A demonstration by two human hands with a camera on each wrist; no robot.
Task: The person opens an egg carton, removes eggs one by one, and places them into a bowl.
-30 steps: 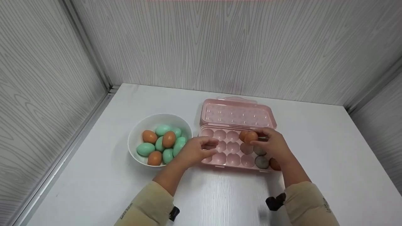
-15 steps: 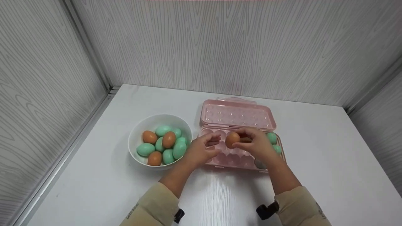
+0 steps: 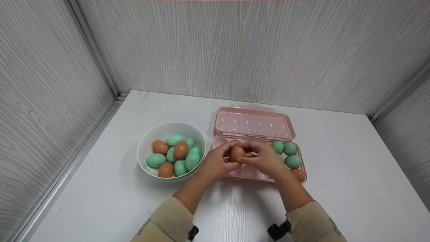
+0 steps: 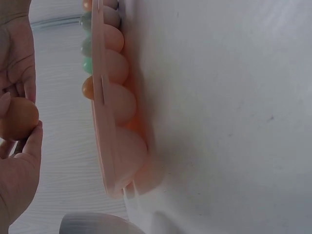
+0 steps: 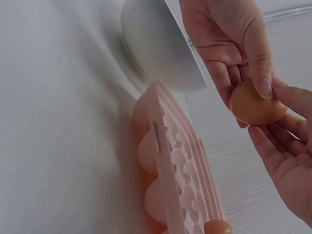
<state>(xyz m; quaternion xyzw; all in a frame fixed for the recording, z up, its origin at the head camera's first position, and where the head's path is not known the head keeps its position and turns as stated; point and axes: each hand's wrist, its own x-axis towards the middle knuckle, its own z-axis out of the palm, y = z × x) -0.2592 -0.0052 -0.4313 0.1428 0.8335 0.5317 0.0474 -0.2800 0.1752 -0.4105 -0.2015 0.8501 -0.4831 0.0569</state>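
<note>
A brown egg [image 3: 237,154] is held between both hands above the pink egg carton [image 3: 249,172]. My left hand [image 3: 214,165] pinches it from the left, its thumb lying on the shell in the right wrist view. From the right, my right hand [image 3: 268,160] grips the same egg [image 5: 253,103] with thumb and fingers. In the carton's right end sit several green eggs [image 3: 293,162] and a brown egg [image 3: 298,175]; my right hand hides part of that end. The carton's left cups are partly covered by the hands.
Left of the carton stands a white bowl [image 3: 145,138] with several green and brown eggs. The carton's lid [image 3: 255,121] lies open toward the back of the white table [image 3: 342,158]. Grey wood-grain panels [image 3: 235,50] enclose the table.
My right hand has carried the brown egg leftward from the carton's right part to my left hand. The left hand has shifted slightly right and now grips the egg too.
</note>
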